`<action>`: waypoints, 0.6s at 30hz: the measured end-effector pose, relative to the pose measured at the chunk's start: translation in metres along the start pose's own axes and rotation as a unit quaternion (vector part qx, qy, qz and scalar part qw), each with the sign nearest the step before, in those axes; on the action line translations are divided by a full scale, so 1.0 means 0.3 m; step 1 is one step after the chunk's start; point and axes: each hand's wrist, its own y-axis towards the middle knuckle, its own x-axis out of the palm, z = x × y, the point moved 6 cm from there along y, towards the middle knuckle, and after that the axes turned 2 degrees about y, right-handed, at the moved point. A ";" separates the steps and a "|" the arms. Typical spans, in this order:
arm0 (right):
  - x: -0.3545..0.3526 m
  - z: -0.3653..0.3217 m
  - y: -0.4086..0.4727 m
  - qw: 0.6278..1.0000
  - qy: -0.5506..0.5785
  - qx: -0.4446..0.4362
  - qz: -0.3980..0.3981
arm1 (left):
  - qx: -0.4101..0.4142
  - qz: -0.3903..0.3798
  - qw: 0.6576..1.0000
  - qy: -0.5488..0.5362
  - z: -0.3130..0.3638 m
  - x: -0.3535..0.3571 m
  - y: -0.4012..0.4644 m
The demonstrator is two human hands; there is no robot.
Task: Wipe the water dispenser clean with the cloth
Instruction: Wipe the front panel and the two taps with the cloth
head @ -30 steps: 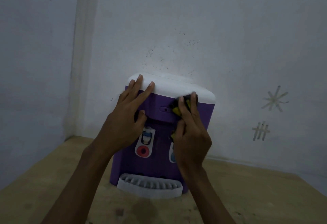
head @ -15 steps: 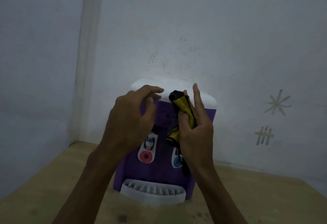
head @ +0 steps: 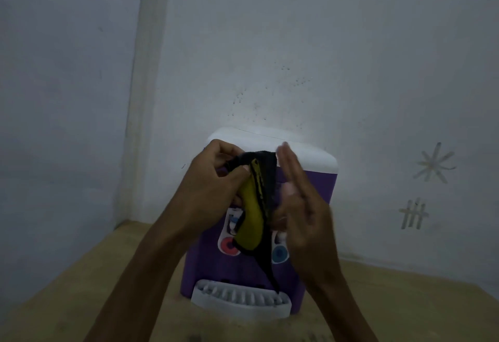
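Observation:
A purple water dispenser with a white lid and a white drip tray stands on a wooden table against the wall. In front of its face hangs a black and yellow cloth. My left hand pinches the cloth's top edge with curled fingers. My right hand is beside the cloth with its fingers straight and blurred, its palm against the cloth's right side. The cloth and hands hide most of the two taps; a red button and a blue button show below.
The wooden table stretches to the left and right of the dispenser. A white wall with scratched marks stands right behind it, and a corner with a second wall lies to the left.
The cloth has come away from the dispenser's front. My left hand has left the lid and now pinches the cloth's top, while my right hand has released it and straightened its fingers.

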 end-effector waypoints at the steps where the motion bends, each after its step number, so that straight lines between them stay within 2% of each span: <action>1: -0.021 0.013 0.003 0.999 0.014 0.013 0.049 | 0.006 -0.009 1.000 -0.003 0.006 -0.010 0.000; 3: -0.042 0.040 0.013 0.993 0.051 0.059 0.093 | 0.018 -0.038 0.999 -0.017 0.015 -0.020 -0.003; 7: 0.010 0.032 0.019 0.994 0.071 0.087 0.001 | 0.006 -0.077 0.995 -0.067 0.025 -0.016 -0.011; 9: 0.016 0.035 0.018 0.992 0.073 0.105 0.020 | 0.005 -0.052 0.997 -0.057 0.024 -0.015 -0.007; 11: 0.009 0.050 0.026 0.986 0.083 0.132 0.062 | 0.018 0.000 1.000 -0.001 0.021 -0.016 -0.010; 14: -0.007 0.031 0.056 0.988 0.042 0.103 0.108 | 0.030 0.024 0.998 0.054 0.033 0.028 -0.036; 16: -0.001 0.004 0.077 0.991 0.044 0.091 0.088 | 0.038 0.008 0.998 0.048 0.053 0.072 -0.055; 18: 0.010 0.008 0.095 0.986 0.095 0.136 0.031 | 0.057 0.006 0.997 0.052 0.078 0.090 -0.070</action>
